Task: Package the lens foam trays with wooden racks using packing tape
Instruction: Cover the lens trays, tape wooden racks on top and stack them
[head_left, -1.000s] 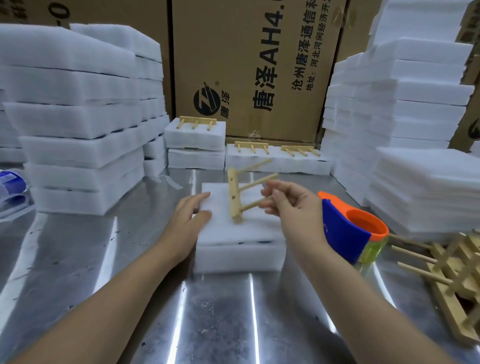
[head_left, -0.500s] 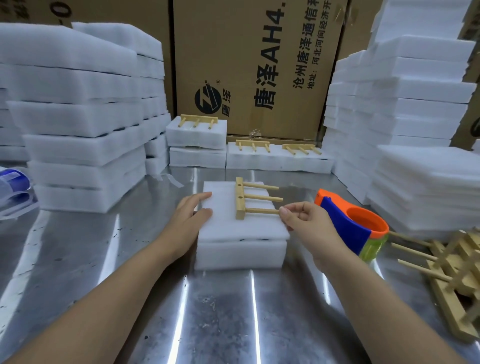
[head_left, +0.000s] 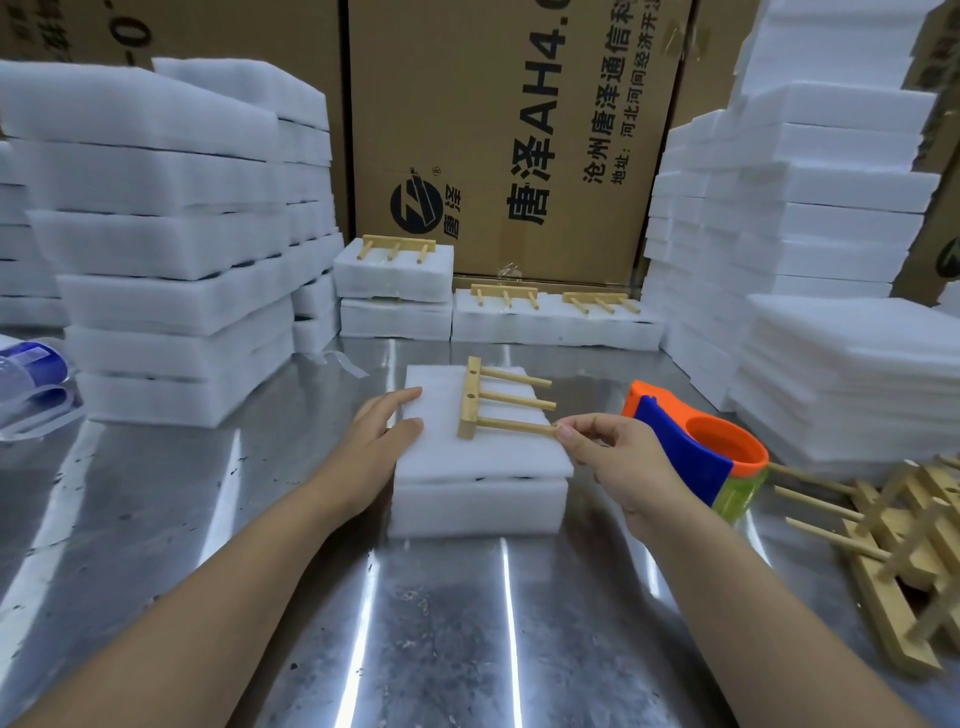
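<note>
Your right grip (head_left: 613, 449) pinches the nearest peg tip of the wooden rack (head_left: 469, 397), flat atop the foam trays (head_left: 478, 501) in the middle of the table (head_left: 441, 623); your left grip (head_left: 382, 434) rests straight-fingered on their left edge, with the tape dispenser (head_left: 691, 447) just right.

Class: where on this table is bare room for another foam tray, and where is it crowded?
Bare table between the forearms, and left of the left hand up to the foam stack. Crowded right: tape dispenser, loose racks.
</note>
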